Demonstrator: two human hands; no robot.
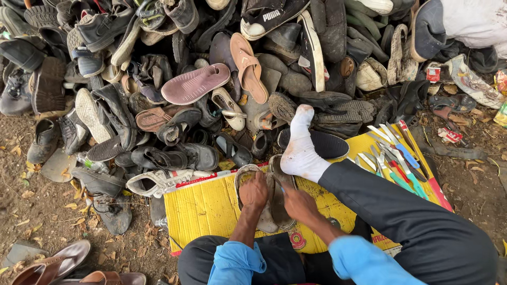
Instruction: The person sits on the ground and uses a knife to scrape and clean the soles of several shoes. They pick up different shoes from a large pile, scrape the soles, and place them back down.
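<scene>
- The left hand (254,191) lay curled, fingers pressed together, on a worn shoe sole (247,177) on the yellow mat (206,208).
- The right hand (299,203) closed around a second sole (278,174) just beside the first; its fingertips were hidden.
- A white-socked foot (301,148) rested at the mat's far edge.
- Knives and blades (393,158) lay at the right of the mat.
- A heap of old shoes (185,84) filled the ground beyond.

Your left hand (254,191) curled into a fist, pressing down, your right hand (299,203) just beside it, fingers bent, both forearms reaching forward, blue sleeves pushed up
</scene>
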